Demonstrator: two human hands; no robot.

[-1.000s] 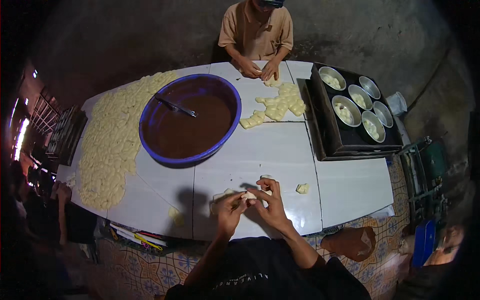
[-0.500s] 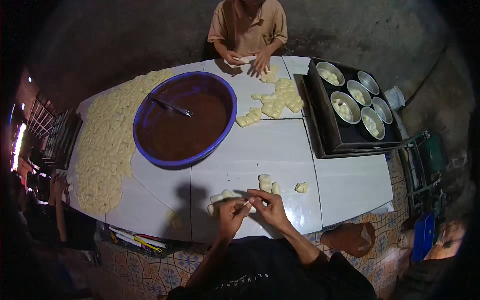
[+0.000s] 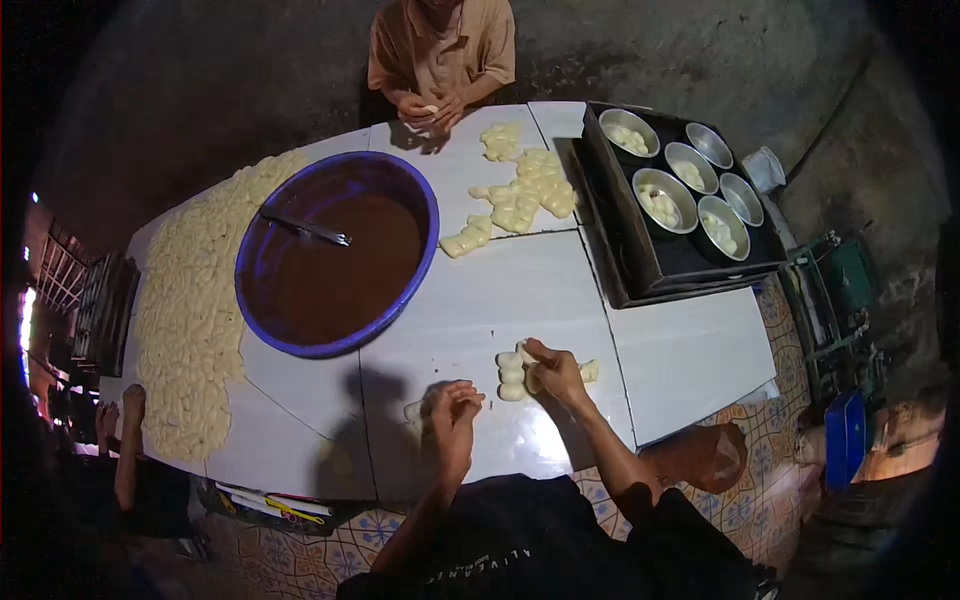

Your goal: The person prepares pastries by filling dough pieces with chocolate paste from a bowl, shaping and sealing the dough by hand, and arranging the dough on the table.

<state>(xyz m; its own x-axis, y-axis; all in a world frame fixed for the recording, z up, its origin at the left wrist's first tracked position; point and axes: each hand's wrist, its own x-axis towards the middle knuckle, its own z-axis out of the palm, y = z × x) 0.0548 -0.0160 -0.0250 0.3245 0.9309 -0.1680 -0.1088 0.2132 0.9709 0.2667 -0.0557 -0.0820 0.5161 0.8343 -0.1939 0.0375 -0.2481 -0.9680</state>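
Observation:
At the table's near side, my right hand (image 3: 556,374) has its fingers closed at a small group of pale dough pieces (image 3: 511,376). It seems to grip one piece at the group's edge, though its fingers partly hide it. Another dough piece (image 3: 590,371) lies just right of that hand. My left hand (image 3: 455,412) is lifted over the table further left, fingers loosely bent and apart, with nothing visible in it. Beside its fingers, partly hidden, lies a pale dough piece (image 3: 413,411).
A large blue basin (image 3: 428,262) of brown filling holds a metal tool (image 3: 305,228). Many dough pieces (image 3: 185,330) cover the table's left side. More dough (image 3: 515,205) lies near a person (image 3: 440,60) opposite. Several round tins (image 3: 665,200) stand in a dark tray (image 3: 640,265) at right.
My hands have parted: the right moved to the dough group, the left drew back leftward. Fewer dough pieces show by my left hand. The person opposite has lifted dough between both hands.

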